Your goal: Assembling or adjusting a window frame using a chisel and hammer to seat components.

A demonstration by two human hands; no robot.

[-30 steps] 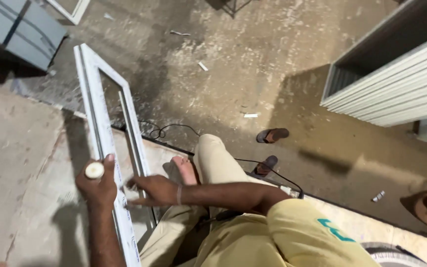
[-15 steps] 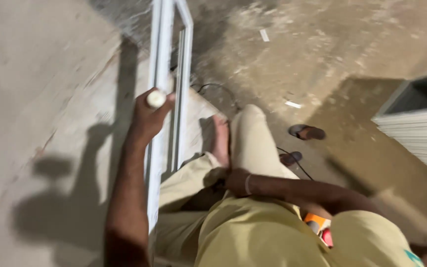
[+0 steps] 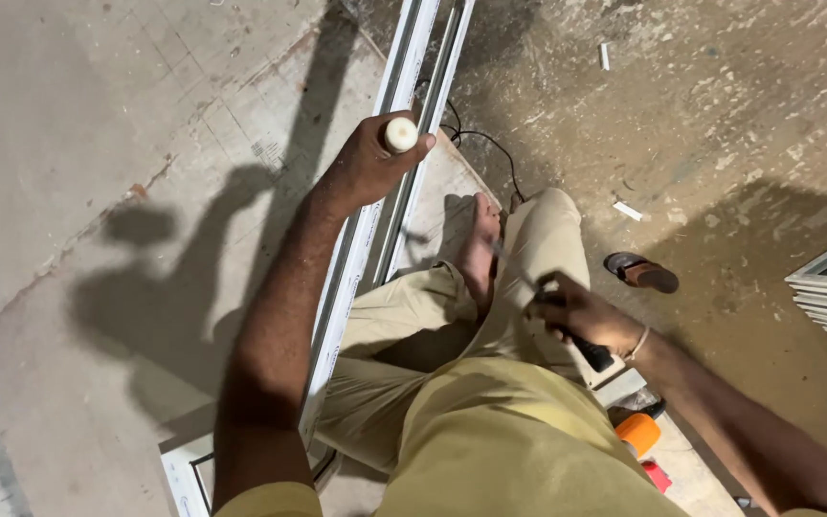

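I've got the left hand [image 3: 366, 168] out ahead of me, fist closed round a small whitish cylinder [image 3: 399, 134] whose round end pokes up above the knuckles; what it is exactly I can't tell. That fist sits right against the white window frame [image 3: 361, 244], a long pale section running from down by my left knee up and away past the fingers.

The right hand [image 3: 567, 311] is low, over my thigh, curled tight on a dark-handled tool [image 3: 593, 354]. A thin metal shaft seems to stick out from it toward my bare foot [image 3: 480, 244], which would make it a screwdriver, but the tip is too blurred to be sure.

How far along? As I judge it, the frame lies flat and looks joined at the near corner below my left elbow, so some assembly seems done. Neither hand has its tool working on the frame right now: the right one is well clear of it. So I'd call this mid-job, between operations, with fitting or fixing on the frame left to do.

Beyond the right hand: a black cable [image 3: 476, 134] trailing by the frame, a sandal [image 3: 643, 273] on the dusty floor, and an orange object [image 3: 638, 433] just under my right forearm.
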